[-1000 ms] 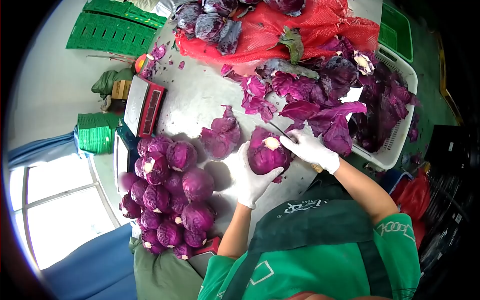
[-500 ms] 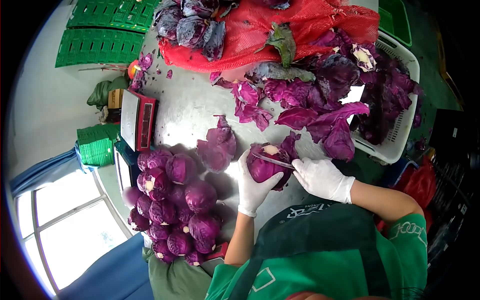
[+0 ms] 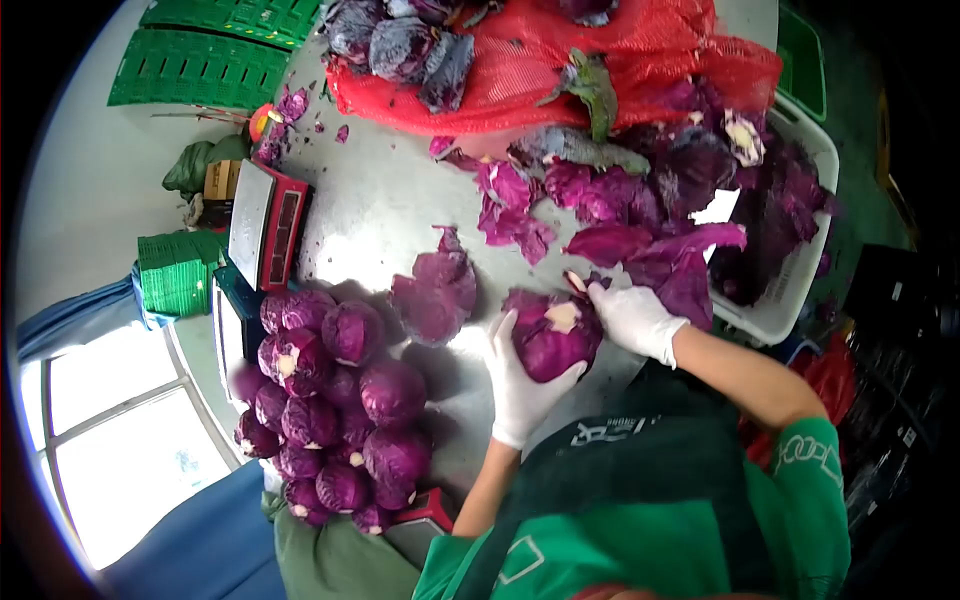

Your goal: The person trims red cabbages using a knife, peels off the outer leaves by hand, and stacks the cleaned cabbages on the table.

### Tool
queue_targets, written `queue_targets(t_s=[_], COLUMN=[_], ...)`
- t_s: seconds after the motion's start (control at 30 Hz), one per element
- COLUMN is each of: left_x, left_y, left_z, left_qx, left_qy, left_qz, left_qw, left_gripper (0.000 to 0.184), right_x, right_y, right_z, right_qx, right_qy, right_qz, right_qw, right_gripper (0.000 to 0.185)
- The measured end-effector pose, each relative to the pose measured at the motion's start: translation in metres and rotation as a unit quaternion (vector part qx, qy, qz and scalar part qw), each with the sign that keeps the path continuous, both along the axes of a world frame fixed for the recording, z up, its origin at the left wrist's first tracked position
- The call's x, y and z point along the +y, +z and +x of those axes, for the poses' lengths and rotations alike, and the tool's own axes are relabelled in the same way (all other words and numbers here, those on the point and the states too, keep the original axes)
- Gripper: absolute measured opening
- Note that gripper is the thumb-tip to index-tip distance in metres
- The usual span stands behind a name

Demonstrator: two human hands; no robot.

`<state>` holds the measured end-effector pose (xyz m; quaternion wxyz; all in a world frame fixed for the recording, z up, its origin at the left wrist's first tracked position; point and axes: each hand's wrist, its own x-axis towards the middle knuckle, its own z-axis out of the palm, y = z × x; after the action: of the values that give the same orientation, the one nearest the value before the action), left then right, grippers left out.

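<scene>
My gloved left hand (image 3: 525,390) is wrapped round the left and lower side of a purple cabbage (image 3: 552,352), whose pale cut stem (image 3: 563,318) faces up. At the cabbage's upper right edge, my gloved right hand (image 3: 635,320) is closed on the knife, most of which is hidden now. A small pale-tipped piece (image 3: 575,282) shows by its fingertips. Left of the cabbage, a loose purple leaf (image 3: 435,295) lies on the metal table (image 3: 385,205). More loose leaves (image 3: 665,255) lie just beyond my right hand.
Trimmed cabbages (image 3: 390,392) are piled at the left, below a red scale (image 3: 268,228). A red mesh bag (image 3: 500,90) with untrimmed cabbages (image 3: 400,48) lies at the far side. The white basket (image 3: 822,215) at the right holds dark leaves. Green crates (image 3: 200,68) stand beyond the table.
The knife blade lay across the stem half a second ago; now my right hand is at the cabbage's upper right and the stem's cut face looks wider. My left hand stays round the cabbage.
</scene>
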<state>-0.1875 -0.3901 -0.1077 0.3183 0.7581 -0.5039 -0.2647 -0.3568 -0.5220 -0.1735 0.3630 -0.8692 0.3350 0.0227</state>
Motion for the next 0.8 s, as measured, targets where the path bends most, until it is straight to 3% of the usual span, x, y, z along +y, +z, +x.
queue_targets(t_s=[0.07, 0.1, 0.23, 0.33, 0.4, 0.43, 0.5, 0.53, 0.57, 0.63, 0.8], left_x=[0.015, 0.02, 0.033, 0.034, 0.027, 0.023, 0.015, 0.014, 0.011, 0.006, 0.004], left_y=[-0.003, 0.0, 0.008, 0.002, -0.009, -0.017, -0.026, -0.021, -0.017, -0.004, -0.014], left_z=[0.004, 0.006, 0.012, 0.011, 0.01, 0.01, 0.012, 0.015, 0.013, 0.007, 0.011], left_qx=[0.072, 0.063, 0.115, 0.136, 0.019, 0.031, 0.087, 0.008, 0.01, -0.056, -0.045], left_qy=[0.056, 0.053, 0.027, 0.034, 0.001, 0.008, 0.016, -0.014, -0.012, 0.012, -0.012], left_qz=[0.026, 0.032, 0.049, 0.034, -0.118, -0.136, -0.145, -0.125, -0.132, -0.028, -0.063], left_qw=[0.995, 0.996, 0.992, 0.99, 0.993, 0.99, 0.985, 0.992, 0.991, 0.998, 0.997], left_gripper=[0.104, 0.105, 0.107, 0.107, 0.108, 0.11, 0.112, 0.112, 0.112, 0.112, 0.115], right_x=[0.003, 0.002, 0.039, 0.054, 0.043, 0.037, 0.028, 0.024, 0.022, 0.025, 0.034], right_y=[0.012, 0.026, 0.012, 0.009, 0.021, 0.031, 0.039, 0.039, 0.038, 0.039, 0.053], right_z=[0.003, 0.003, -0.002, 0.003, 0.005, 0.007, 0.01, 0.009, 0.008, 0.006, -0.002], right_qx=[-0.054, -0.067, -0.202, -0.282, -0.264, -0.244, -0.253, -0.239, -0.225, -0.224, -0.179], right_qy=[-0.038, -0.064, -0.073, -0.133, -0.13, -0.13, -0.136, -0.113, -0.088, -0.07, -0.082], right_qz=[0.031, 0.099, 0.147, 0.095, 0.053, 0.018, 0.001, -0.025, -0.049, -0.091, -0.153], right_qw=[0.997, 0.991, 0.966, 0.945, 0.954, 0.961, 0.958, 0.964, 0.969, 0.968, 0.968], right_gripper=[0.016, 0.022, 0.039, 0.039, 0.038, 0.038, 0.038, 0.039, 0.041, 0.041, 0.045])
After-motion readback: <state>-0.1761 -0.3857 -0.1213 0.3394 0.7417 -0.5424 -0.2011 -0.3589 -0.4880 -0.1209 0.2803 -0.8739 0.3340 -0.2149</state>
